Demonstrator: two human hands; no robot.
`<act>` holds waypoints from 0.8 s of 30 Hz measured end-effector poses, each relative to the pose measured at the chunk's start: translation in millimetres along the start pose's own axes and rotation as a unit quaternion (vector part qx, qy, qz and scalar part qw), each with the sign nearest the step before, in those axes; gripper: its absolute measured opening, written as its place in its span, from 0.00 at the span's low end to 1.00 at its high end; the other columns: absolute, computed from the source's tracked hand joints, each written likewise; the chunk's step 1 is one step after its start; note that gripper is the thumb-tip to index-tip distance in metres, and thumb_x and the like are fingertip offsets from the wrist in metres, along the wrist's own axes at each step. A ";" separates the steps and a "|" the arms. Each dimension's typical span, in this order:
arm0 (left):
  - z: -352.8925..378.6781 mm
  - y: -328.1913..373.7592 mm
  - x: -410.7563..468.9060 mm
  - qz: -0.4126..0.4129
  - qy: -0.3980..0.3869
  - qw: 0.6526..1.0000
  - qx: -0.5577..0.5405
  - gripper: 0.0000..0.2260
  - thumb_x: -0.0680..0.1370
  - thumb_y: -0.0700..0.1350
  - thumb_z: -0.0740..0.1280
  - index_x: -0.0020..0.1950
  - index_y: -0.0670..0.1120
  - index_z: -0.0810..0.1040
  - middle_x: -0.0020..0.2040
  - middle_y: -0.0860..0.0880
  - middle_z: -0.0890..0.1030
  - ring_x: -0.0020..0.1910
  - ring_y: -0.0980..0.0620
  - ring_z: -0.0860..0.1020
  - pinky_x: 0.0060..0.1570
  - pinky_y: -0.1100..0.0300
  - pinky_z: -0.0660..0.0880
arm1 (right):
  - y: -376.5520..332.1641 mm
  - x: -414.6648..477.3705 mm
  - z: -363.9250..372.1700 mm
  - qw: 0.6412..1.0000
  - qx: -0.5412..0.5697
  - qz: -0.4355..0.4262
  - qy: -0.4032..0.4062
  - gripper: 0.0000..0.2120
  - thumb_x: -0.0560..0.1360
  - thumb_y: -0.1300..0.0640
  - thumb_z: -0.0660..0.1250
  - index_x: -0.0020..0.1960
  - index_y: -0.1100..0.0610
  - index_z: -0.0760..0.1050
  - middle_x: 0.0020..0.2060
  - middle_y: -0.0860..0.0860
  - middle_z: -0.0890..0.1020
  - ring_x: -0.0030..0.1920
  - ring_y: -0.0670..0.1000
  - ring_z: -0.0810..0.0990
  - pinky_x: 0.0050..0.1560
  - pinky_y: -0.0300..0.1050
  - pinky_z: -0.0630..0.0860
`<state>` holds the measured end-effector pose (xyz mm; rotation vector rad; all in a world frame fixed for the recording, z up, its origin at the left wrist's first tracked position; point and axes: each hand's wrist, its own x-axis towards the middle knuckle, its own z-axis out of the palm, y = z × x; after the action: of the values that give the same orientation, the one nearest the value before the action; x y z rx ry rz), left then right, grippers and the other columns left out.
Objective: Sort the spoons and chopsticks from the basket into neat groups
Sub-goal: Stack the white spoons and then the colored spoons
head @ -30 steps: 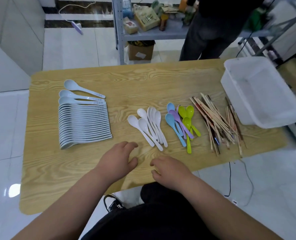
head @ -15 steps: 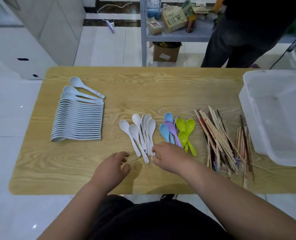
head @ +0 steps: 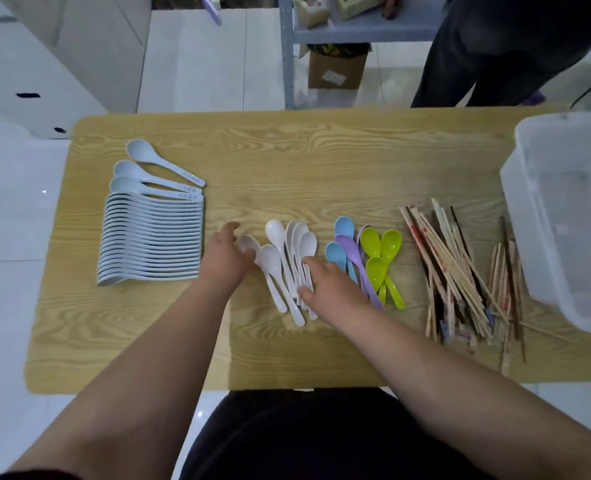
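A: Two, counted over the table (head: pixel 304 157). Saw the left hand (head: pixel 226 258) at the leftmost of the white spoons (head: pixel 276 232), fingers up against its bowl. Blurred just there, so could not tell whether gripped or merely touched.

B: Agreed. Found the right hand (head: pixel 325 282) palm down on the handles of that same group, fingers fairly straight and laid across them, curled round nothing.

A: Placed the white spoons where, exactly?

B: Toward the near edge, about midway along it, with bowls pointing at the far edge and handles fanned back toward the near one. Spotted the pale blue spoons (head: pixel 152 237) close to the left edge, nested in a tidy row, with a few more lying looser at the row's far end.

A: Saw the coloured spoons (head: pixel 373 242) just right of the white ones: blue, purple and green, overlapping.

B: Then found the chopsticks (head: pixel 460 271) further right, heaped loosely, many crossing, tips reaching toward the near edge. Made out the basket (head: pixel 529 220), a clear tub, at the right edge, just beside that heap.

A: Beyond the far edge, noticed a person (head: pixel 488 57) standing in dark trousers, plus a metal shelf (head: pixel 287 64) with a cardboard box (head: pixel 337 69) underneath.
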<state>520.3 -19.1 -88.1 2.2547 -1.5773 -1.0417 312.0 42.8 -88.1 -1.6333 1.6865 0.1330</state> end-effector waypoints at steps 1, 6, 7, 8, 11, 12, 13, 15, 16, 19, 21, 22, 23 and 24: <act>-0.1 2.8 9.3 0.004 -0.006 1.000 0.008 0.21 0.76 0.47 0.68 0.69 0.48 0.73 0.61 0.45 0.78 0.54 0.46 0.78 0.48 0.53 0.75 | -3.0 2.6 1.8 1.000 0.011 0.016 -0.002 0.26 0.79 0.45 0.63 0.75 0.45 0.60 0.65 0.57 0.70 0.59 0.61 0.76 0.51 0.53 0.76; -6.7 0.2 24.2 0.002 -0.078 0.995 0.054 0.07 0.75 0.44 0.67 0.52 0.49 0.75 0.45 0.48 0.80 0.41 0.48 0.77 0.34 0.57 0.71 | -18.6 13.4 9.8 0.994 0.083 0.064 0.016 0.25 0.76 0.53 0.68 0.71 0.49 0.64 0.61 0.57 0.72 0.53 0.59 0.77 0.50 0.50 0.75; -7.9 -5.5 21.2 -0.006 -0.086 0.996 0.020 0.05 0.75 0.44 0.67 0.51 0.48 0.75 0.43 0.48 0.80 0.40 0.47 0.77 0.34 0.57 0.72 | -19.5 13.7 11.3 0.993 0.091 0.069 0.025 0.23 0.75 0.55 0.68 0.68 0.51 0.65 0.59 0.56 0.74 0.52 0.58 0.77 0.48 0.49 0.75; -9.9 -11.6 16.7 -0.020 -0.088 0.996 -0.027 0.05 0.75 0.45 0.67 0.50 0.49 0.76 0.43 0.48 0.80 0.41 0.46 0.78 0.36 0.54 0.75 | -19.3 13.0 12.9 0.992 0.098 0.073 0.032 0.22 0.74 0.57 0.69 0.66 0.52 0.66 0.57 0.56 0.75 0.50 0.57 0.77 0.46 0.49 0.74; -20.7 -27.5 -3.4 -0.088 -0.087 0.979 -0.165 0.05 0.73 0.46 0.64 0.45 0.54 0.79 0.46 0.46 0.81 0.46 0.42 0.81 0.47 0.42 0.82 | -14.6 8.7 18.5 0.990 0.112 0.076 0.039 0.24 0.74 0.57 0.69 0.67 0.54 0.66 0.59 0.55 0.75 0.54 0.56 0.76 0.45 0.45 0.68; -23.9 -30.7 -10.0 -0.110 -0.089 0.970 -0.197 0.08 0.74 0.45 0.62 0.45 0.55 0.80 0.48 0.45 0.81 0.47 0.42 0.81 0.49 0.41 0.82 | -12.6 7.3 19.9 0.990 0.113 0.078 0.038 0.24 0.75 0.57 0.69 0.68 0.54 0.65 0.61 0.54 0.75 0.54 0.56 0.76 0.45 0.44 0.67; -25.7 -33.3 -16.1 -0.133 -0.088 0.961 -0.225 0.11 0.74 0.43 0.60 0.46 0.54 0.82 0.50 0.44 0.80 0.47 0.41 0.80 0.50 0.40 0.82 | -10.7 5.3 20.6 0.989 0.117 0.082 0.036 0.24 0.75 0.56 0.68 0.68 0.53 0.65 0.61 0.53 0.75 0.53 0.55 0.77 0.44 0.44 0.67; -26.4 -35.6 -26.5 -0.178 -0.077 0.937 -0.290 0.16 0.75 0.37 0.57 0.49 0.50 0.84 0.53 0.43 0.79 0.44 0.43 0.79 0.51 0.44 0.82 | -6.4 1.0 20.3 0.988 0.122 0.090 0.028 0.21 0.76 0.55 0.66 0.67 0.52 0.65 0.60 0.52 0.75 0.49 0.54 0.76 0.42 0.44 0.67; -26.2 -34.1 -31.5 -0.198 -0.074 0.922 -0.323 0.18 0.75 0.34 0.56 0.51 0.47 0.84 0.53 0.43 0.78 0.43 0.44 0.79 0.50 0.47 0.82 | -3.7 -1.5 19.4 0.989 0.118 0.091 0.022 0.20 0.77 0.55 0.65 0.67 0.52 0.65 0.59 0.52 0.75 0.47 0.53 0.74 0.41 0.44 0.66; -24.4 -26.3 -46.2 -0.229 -0.081 0.876 -0.417 0.20 0.74 0.29 0.52 0.56 0.40 0.79 0.50 0.40 0.79 0.38 0.46 0.76 0.39 0.52 0.76 | 4.8 -8.9 15.4 0.990 0.121 0.078 0.011 0.19 0.79 0.56 0.61 0.68 0.53 0.64 0.56 0.52 0.75 0.45 0.53 0.73 0.33 0.45 0.62; -21.5 -19.3 -56.4 -0.255 -0.074 0.848 -0.459 0.19 0.75 0.29 0.51 0.59 0.37 0.76 0.43 0.40 0.77 0.34 0.47 0.74 0.35 0.55 0.72 | 8.4 -15.5 11.2 0.990 0.133 0.055 0.008 0.20 0.79 0.58 0.61 0.70 0.54 0.64 0.58 0.53 0.75 0.46 0.52 0.74 0.34 0.45 0.63; -19.7 -14.5 -61.5 -0.272 -0.070 0.834 -0.475 0.17 0.76 0.30 0.52 0.59 0.37 0.75 0.41 0.41 0.76 0.34 0.48 0.73 0.35 0.55 0.71 | 9.8 -19.6 8.4 0.990 0.133 0.046 0.007 0.20 0.79 0.58 0.61 0.70 0.54 0.64 0.61 0.53 0.74 0.47 0.52 0.73 0.36 0.45 0.64; -17.0 -10.5 -66.7 -0.287 -0.067 0.819 -0.493 0.13 0.78 0.33 0.54 0.58 0.38 0.75 0.39 0.43 0.74 0.34 0.48 0.72 0.35 0.55 0.70 | 10.7 -24.6 5.2 0.991 0.131 0.039 0.010 0.20 0.79 0.59 0.61 0.70 0.54 0.64 0.62 0.51 0.74 0.49 0.52 0.72 0.38 0.45 0.63; -15.2 -5.8 -72.4 -0.298 -0.066 0.806 -0.508 0.10 0.79 0.35 0.56 0.57 0.38 0.75 0.39 0.44 0.72 0.34 0.49 0.71 0.35 0.55 0.70 | 11.2 -30.2 2.4 0.990 0.135 0.031 0.015 0.20 0.79 0.59 0.61 0.70 0.54 0.64 0.62 0.50 0.73 0.50 0.52 0.72 0.39 0.45 0.63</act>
<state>521.2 43.8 -48.9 1.8315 -0.0792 -1.6614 299.6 70.5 -77.2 -1.3889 1.6957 -0.0868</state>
